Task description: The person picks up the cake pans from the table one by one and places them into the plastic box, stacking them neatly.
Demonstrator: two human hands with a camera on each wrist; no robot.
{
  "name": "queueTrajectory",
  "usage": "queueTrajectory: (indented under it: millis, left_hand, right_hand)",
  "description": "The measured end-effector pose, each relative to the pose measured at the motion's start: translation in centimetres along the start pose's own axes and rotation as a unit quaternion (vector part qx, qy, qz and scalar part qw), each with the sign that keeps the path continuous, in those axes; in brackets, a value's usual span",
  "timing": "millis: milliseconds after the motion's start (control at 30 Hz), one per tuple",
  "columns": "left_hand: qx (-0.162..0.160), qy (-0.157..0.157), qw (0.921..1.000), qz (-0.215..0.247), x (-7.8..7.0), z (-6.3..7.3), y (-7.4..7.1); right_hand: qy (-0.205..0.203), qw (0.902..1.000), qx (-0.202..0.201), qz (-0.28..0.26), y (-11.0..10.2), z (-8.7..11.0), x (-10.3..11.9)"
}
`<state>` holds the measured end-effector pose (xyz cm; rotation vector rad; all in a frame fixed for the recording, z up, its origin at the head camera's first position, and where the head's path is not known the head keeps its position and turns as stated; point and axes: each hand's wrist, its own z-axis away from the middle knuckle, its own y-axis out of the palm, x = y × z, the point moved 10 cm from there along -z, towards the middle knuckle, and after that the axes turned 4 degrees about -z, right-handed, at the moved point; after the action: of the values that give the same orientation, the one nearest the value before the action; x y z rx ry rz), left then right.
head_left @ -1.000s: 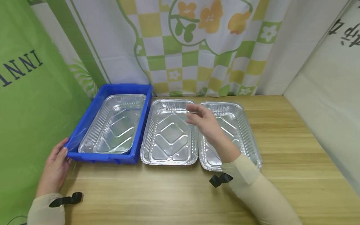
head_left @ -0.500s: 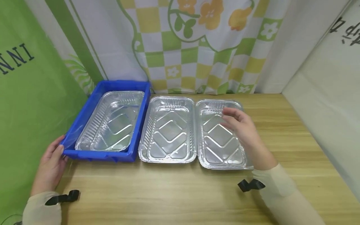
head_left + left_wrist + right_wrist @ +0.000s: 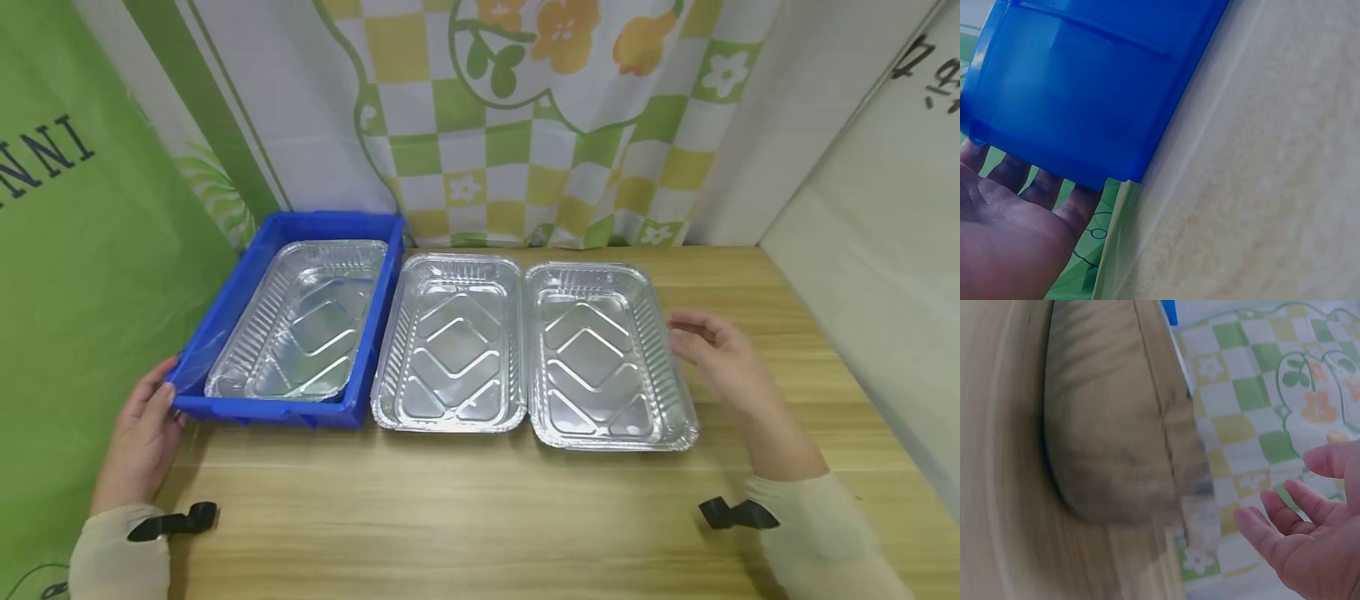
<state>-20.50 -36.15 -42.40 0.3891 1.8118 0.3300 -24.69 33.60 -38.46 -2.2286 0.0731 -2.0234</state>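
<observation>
At the front left corner of a blue plastic bin [image 3: 277, 410], my left hand [image 3: 146, 425] grips the wall. Its thumb is at the rim and its fingers reach along the outer side, as the left wrist view also shows under the blue wall [image 3: 1079, 94]. A foil tray [image 3: 315, 333] lies inside the bin. Just right of the bin sits a second foil tray [image 3: 453, 350], and beside that a third foil tray [image 3: 592, 358]. My right hand [image 3: 723, 358] is at the right rim of the third tray, fingers loosely bent and holding nothing; its relaxed fingers [image 3: 1260, 531] also show in the right wrist view.
The bin and trays stand in a row on a wooden table [image 3: 465, 508]. A checkered curtain [image 3: 510, 167] hangs along the back. Green cloth [image 3: 97, 275] borders the left side, and a pale sheet [image 3: 870, 225] the right.
My right hand has moved rightward, from over the gap between the two trays, across the right tray to its right side. My left hand has stayed at the bin's corner.
</observation>
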Motion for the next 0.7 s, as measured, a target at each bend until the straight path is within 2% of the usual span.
queueTrajectory:
  millis: [67, 133, 233, 433, 567, 700]
  left_hand:
    - [-0.002, 0.002, 1.0000, 0.001, 0.1, 0.0, -0.1]
    - [-0.002, 0.005, 1.0000, 0.001, 0.1, 0.0, -0.2]
    - [-0.003, 0.006, 1.0000, 0.004, 0.2, 0.0, -0.3]
    - [-0.006, -0.002, 1.0000, -0.004, 0.1, 0.0, -0.1]
    - [-0.009, -0.003, 0.9999, -0.008, 0.2, 0.1, -0.1]
    - [-0.011, -0.001, 0.9999, -0.003, 0.1, 0.1, -0.1]
  right_hand:
    - [0.018, 0.9971, -0.007, 0.074, -1.0, 0.3, -0.6]
    - [0.032, 0.9881, -0.007, 0.151, -1.7, 0.5, -1.2]
    - [0.041, 0.9778, 0.004, 0.206, -2.2, 0.8, -2.0]
    - [0.054, 0.9780, 0.029, 0.199, -2.7, 1.5, -3.8]
    - [0.057, 0.9828, 0.038, 0.172, -2.7, 1.8, -4.6]
    - [0.043, 0.9891, 0.044, 0.133, -2.4, 1.9, -5.0]
